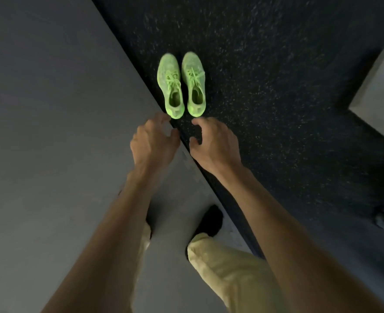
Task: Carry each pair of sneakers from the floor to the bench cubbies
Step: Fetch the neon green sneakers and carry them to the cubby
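The left hand [153, 141] and right hand [213, 141] reach with fingers spread and empty toward two lime-green sneakers [182, 84], which look light and soft, best grabbed at the heels.

Dim light. A smooth grey floor panel [50, 109] spreads left of the hands and beneath them; a dark speckled rubber floor [276, 86] lies to their right, meeting it along a straight diagonal seam. A pale grey block [378, 93] sits far right.
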### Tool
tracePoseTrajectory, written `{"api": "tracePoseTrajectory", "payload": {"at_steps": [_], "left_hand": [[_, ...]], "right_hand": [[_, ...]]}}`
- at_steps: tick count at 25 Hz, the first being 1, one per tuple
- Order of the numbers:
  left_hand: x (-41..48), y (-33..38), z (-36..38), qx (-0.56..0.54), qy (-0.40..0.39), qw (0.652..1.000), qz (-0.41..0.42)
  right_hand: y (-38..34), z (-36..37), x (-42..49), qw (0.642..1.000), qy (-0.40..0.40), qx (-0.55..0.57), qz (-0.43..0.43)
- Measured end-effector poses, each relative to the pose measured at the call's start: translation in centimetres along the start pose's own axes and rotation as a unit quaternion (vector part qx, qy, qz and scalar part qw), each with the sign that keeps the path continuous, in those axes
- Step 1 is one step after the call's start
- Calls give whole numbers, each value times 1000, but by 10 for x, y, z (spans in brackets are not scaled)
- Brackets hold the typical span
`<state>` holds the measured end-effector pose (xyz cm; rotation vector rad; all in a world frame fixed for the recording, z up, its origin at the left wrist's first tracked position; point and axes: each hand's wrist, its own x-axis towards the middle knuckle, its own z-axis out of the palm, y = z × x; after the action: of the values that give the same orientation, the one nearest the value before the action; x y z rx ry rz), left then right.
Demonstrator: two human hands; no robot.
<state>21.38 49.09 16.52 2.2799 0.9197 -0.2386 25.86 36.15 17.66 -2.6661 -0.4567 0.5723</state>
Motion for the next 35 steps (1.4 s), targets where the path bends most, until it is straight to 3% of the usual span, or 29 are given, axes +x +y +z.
{"api": "tracePoseTrajectory", "payload": {"at_steps": [6,11,19,24,26,30,35], "left_hand": [[168,-83,160,10,3,1000,11],[236,-116,218,-7,28,999,26],[266,-113,240,3,-10,999,47],[274,-115,252,16,-97,994,45],[271,-125,258,44,-122,989,75],[262,-134,263,68,-114,985,111],[250,-131,274,89,-102,983,121]], "right_hand": [[80,173,156,999,24,-43,-22],[113,241,223,991,75,-98,-47],[125,268,255,992,59,-107,-35],[138,266,268,981,27,-186,-41],[140,274,259,986,8,-162,-45],[140,293,239,995,12,-95,-42],[149,285,238,989,-26,-136,-43]]}}
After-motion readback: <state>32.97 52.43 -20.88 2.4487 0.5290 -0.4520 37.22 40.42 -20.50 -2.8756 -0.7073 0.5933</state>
